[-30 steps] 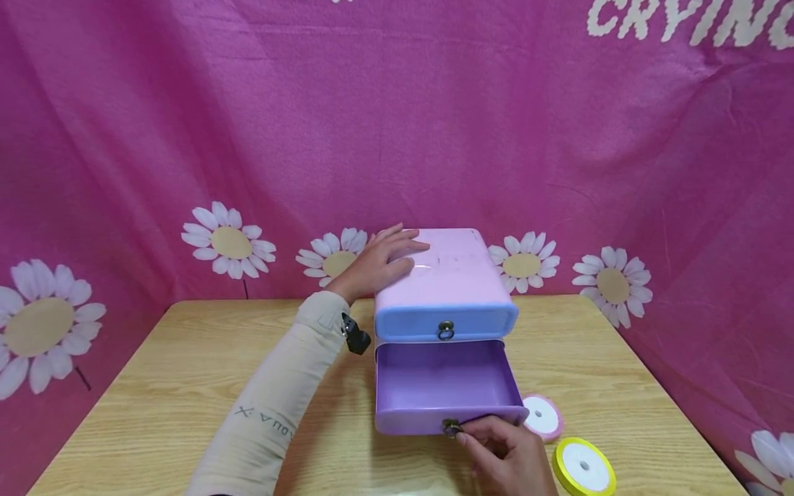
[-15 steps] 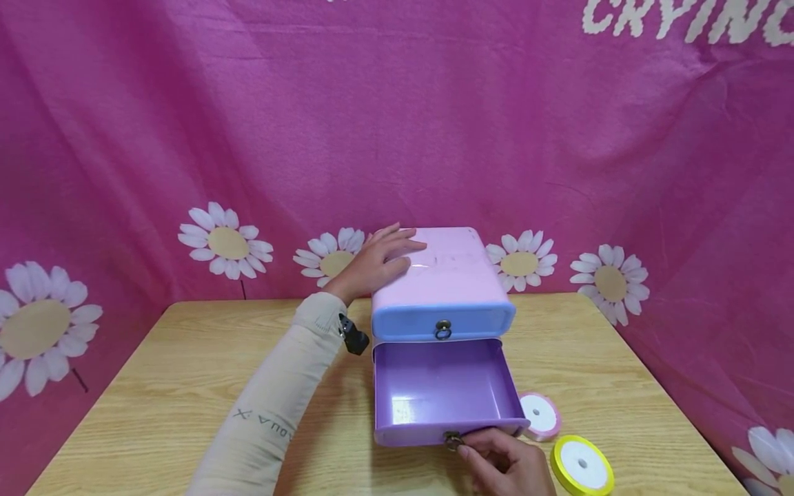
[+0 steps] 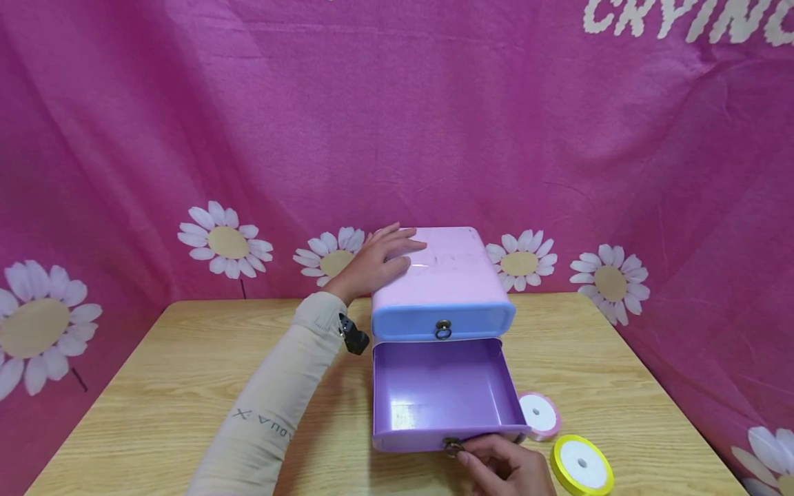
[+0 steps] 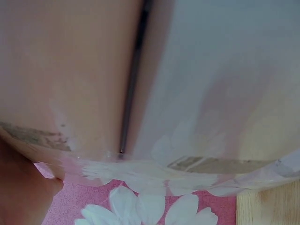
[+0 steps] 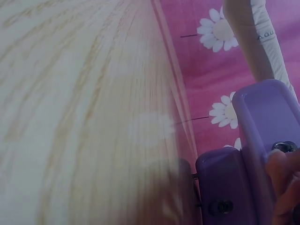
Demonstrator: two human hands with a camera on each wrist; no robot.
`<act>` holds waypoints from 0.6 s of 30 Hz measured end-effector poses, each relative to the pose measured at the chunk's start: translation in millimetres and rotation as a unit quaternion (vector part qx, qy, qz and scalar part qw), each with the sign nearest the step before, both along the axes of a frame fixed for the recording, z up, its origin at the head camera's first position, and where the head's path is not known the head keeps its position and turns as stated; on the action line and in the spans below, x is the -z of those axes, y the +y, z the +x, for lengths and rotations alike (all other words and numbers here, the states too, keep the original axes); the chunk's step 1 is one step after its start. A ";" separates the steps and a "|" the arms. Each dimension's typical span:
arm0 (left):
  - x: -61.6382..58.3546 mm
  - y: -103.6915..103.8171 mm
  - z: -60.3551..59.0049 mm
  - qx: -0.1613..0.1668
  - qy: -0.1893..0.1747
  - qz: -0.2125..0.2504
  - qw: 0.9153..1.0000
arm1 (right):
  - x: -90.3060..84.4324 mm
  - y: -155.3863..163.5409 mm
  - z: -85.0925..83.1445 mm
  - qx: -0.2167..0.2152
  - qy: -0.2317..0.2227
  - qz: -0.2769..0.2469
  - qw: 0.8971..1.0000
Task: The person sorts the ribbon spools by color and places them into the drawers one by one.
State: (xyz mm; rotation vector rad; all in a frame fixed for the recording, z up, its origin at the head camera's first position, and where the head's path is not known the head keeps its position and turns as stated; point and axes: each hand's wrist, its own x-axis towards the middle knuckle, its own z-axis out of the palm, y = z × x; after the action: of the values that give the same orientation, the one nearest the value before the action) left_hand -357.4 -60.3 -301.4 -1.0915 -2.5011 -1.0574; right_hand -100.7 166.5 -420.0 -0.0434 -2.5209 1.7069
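The right hand [image 3: 505, 468] pinches the ring pull [image 3: 451, 446] of the bottom drawer [image 3: 443, 396], drawn well out of the box [image 3: 443, 279]; the left hand [image 3: 375, 262] lies flat-fingered on the box's top. Next, I judge, comes letting go.

Even bright light; wrist views blurred close-up

Small pink plastic two-drawer storage box [image 3: 444, 272] stood upright on table, back near backdrop. Upper light-blue drawer [image 3: 443, 321] sat closed, bronze ring pull centred on front. Lower purple plastic drawer [image 3: 442, 393] was pulled well out toward viewer, inside glossy, apparently empty. Its small bronze ring pull [image 3: 452, 446] was at front edge, partly hidden.
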 end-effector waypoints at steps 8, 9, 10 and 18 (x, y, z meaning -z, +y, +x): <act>0.4 0.1 -0.4 -0.003 0.000 -0.001 1.000 | 1.2 0.5 0.1 -0.004 -0.008 0.019 1.000; 0.4 0.1 -0.4 -0.003 0.001 -0.002 1.000 | 1.6 0.1 0.1 -0.003 -0.004 0.018 1.000; 0.3 0.0 -0.3 -0.002 0.002 -0.002 1.000 | 2.0 0.0 0.2 -0.002 -0.003 0.018 1.000; 0.3 -0.1 0.0 -0.001 0.002 -0.003 1.000 | 8.2 -1.1 1.2 0.006 0.041 0.013 0.999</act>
State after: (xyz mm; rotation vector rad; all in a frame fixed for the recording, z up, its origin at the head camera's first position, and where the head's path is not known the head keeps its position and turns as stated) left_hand -357.3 -60.4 -301.8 -1.0916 -2.5030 -1.0462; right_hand -99.5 165.3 -428.2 0.0122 -2.4779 1.6376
